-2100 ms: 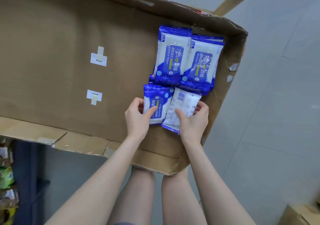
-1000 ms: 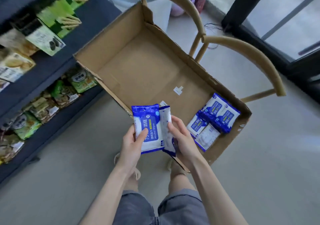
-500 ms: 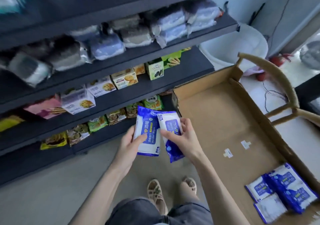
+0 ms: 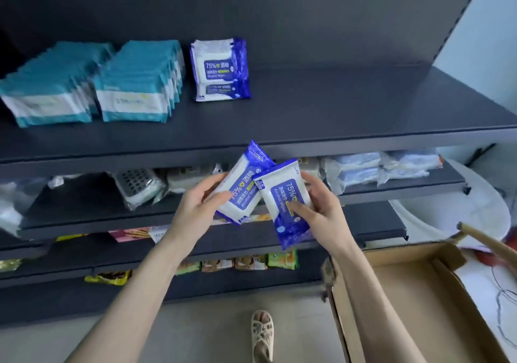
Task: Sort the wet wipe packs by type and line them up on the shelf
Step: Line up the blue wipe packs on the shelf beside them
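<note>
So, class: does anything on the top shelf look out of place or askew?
Nothing stands out. The teal packs stand in two rows at the left of the top shelf, and the blue alcohol wipe packs stand upright beside them, sorted by type.

A dark grey shelving unit point(image 4: 307, 105) with a dark back panel point(image 4: 251, 7) fills most of the view, its lower shelves point(image 4: 84, 253) stocked with packaged goods. The floor point(image 4: 195, 332) is pale grey. At the right stand a light wall point(image 4: 486, 26), an open cardboard box point(image 4: 405, 301), a wooden chair rail point(image 4: 486, 241) and a white tub point(image 4: 475, 211). The light is soft and even.
</note>
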`<state>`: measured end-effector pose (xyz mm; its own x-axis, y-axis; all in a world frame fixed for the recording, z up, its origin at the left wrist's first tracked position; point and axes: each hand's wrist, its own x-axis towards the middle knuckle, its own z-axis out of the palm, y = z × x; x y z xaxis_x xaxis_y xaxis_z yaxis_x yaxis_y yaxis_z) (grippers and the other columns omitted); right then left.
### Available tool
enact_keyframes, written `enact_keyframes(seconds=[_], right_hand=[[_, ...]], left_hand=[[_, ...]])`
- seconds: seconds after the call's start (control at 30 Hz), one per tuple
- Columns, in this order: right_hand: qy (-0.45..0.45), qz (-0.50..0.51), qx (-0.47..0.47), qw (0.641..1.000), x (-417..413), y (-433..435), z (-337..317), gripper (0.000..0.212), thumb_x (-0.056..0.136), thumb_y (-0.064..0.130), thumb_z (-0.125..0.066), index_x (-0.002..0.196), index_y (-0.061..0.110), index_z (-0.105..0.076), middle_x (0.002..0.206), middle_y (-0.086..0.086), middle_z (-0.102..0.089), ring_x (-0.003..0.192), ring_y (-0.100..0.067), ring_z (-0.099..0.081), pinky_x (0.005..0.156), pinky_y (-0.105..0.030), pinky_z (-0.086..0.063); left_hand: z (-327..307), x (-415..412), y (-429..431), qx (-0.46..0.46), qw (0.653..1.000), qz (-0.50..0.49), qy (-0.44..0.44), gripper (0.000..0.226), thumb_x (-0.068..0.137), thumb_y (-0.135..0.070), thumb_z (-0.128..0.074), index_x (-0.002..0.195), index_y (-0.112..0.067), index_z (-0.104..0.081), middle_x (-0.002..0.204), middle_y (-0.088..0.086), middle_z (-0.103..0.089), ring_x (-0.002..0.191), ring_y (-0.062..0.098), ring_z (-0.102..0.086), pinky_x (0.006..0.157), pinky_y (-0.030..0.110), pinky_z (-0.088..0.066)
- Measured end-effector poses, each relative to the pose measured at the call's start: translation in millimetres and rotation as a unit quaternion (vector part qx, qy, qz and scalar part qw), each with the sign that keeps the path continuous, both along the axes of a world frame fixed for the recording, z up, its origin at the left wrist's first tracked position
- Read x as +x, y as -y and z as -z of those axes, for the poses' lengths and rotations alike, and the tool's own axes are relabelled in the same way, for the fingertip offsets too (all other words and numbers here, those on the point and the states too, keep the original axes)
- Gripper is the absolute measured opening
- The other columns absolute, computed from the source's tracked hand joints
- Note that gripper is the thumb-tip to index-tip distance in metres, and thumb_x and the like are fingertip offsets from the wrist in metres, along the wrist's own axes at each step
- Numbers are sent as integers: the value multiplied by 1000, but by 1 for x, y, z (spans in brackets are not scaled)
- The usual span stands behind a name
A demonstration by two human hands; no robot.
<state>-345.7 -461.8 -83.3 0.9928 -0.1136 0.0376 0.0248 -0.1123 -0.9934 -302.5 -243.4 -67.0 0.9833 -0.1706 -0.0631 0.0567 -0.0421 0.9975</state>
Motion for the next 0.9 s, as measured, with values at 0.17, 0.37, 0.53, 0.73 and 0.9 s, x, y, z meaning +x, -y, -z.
enact_keyframes(seconds=[0.17, 0.37, 0.53, 0.73, 0.9], right_hand=[[47, -26, -33, 998, 84, 11, -49, 51, 86, -13, -55, 119, 26, -56, 110, -7, -68, 99, -23, -66, 83, -37, -56], [62, -24, -96, 993, 169, 8, -91, 31, 79, -4, -69, 94, 21, -60, 88, 2, -73, 79, -15, -70, 71, -33, -56], [78, -34, -209, 974, 222, -6, -117, 35, 77, -2, -68, 83, 33, -62, 83, 12, -70, 75, -2, -64, 70, -21, -53], [65, -10, -306, 950, 263, -19, -125, 29, 78, 2, -65, 97, 24, -68, 87, 10, -69, 87, -17, -65, 78, -40, -54], [46, 15, -329, 943, 283, -27, -127, 24, 79, 7, -68, 94, 25, -63, 81, 19, -63, 87, -17, -63, 77, -40, -53]], left_hand=[[-46, 79, -8, 33, 995, -11, 98, 31, 83, -1, -65, 99, -28, -65, 92, -14, -73, 83, 3, -65, 76, 19, -52], [-86, 163, -16, 154, 968, -49, 193, 27, 85, -1, -65, 87, -28, -64, 81, -21, -70, 77, -2, -62, 73, 16, -49], [-104, 224, -20, 289, 924, -62, 244, 16, 85, -9, -67, 99, -17, -71, 91, 1, -62, 77, 12, -55, 68, 11, -39], [-122, 272, -16, 373, 882, -27, 285, 11, 85, -7, -65, 95, -7, -71, 83, -5, -58, 68, 1, -48, 63, 6, -34], [-125, 301, -23, 421, 868, 16, 263, 10, 87, -13, -65, 96, -12, -68, 94, -1, -64, 81, 12, -53, 72, 24, -38]])
